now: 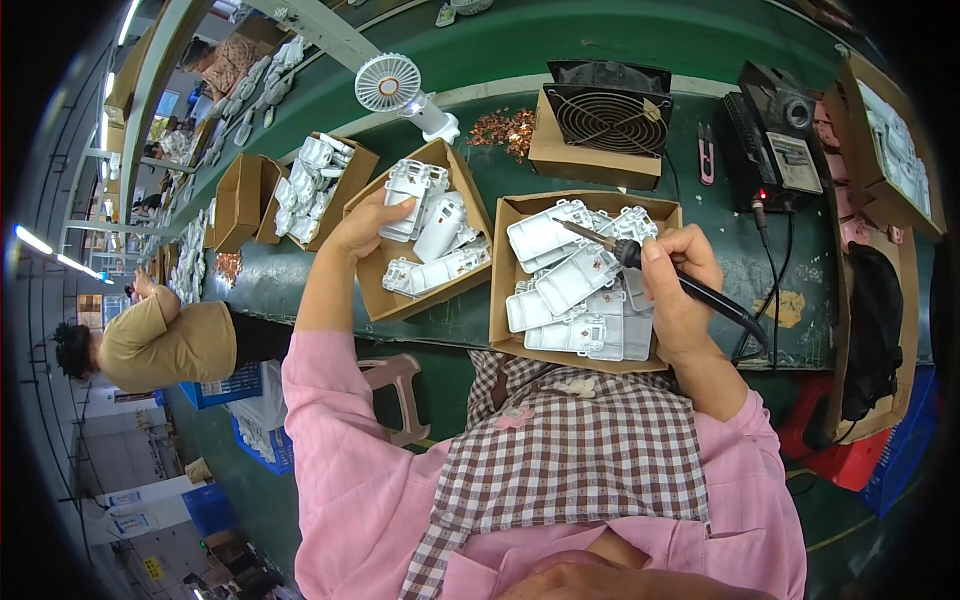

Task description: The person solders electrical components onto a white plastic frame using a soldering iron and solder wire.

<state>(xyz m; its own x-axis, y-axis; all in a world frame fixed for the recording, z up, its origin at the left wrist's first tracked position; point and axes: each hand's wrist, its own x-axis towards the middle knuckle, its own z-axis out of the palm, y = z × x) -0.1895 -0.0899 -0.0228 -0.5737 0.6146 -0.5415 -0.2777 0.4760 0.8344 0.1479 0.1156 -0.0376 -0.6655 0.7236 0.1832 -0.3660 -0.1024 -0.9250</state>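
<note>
My left hand [368,226] reaches over the edge of a cardboard box [378,292]. Its thumb presses on a white plastic casing [408,222], gripped at the box's far left; the other fingers are partly hidden. Further white casings [440,238] lie around it in that box. In my right hand [683,285] is a soldering iron [628,253], its thin metal tip pointing left. The iron hovers above a second cardboard box [590,361] heaped with white casings [575,283], several with small copper-coloured parts on them.
A white fan [390,84] stands behind the left box. Beyond the right box are a black grilled fan [612,118], loose copper bits [503,130], pink-handled snips [706,155] and a black soldering station [775,140]. Another person [165,340] works at far left.
</note>
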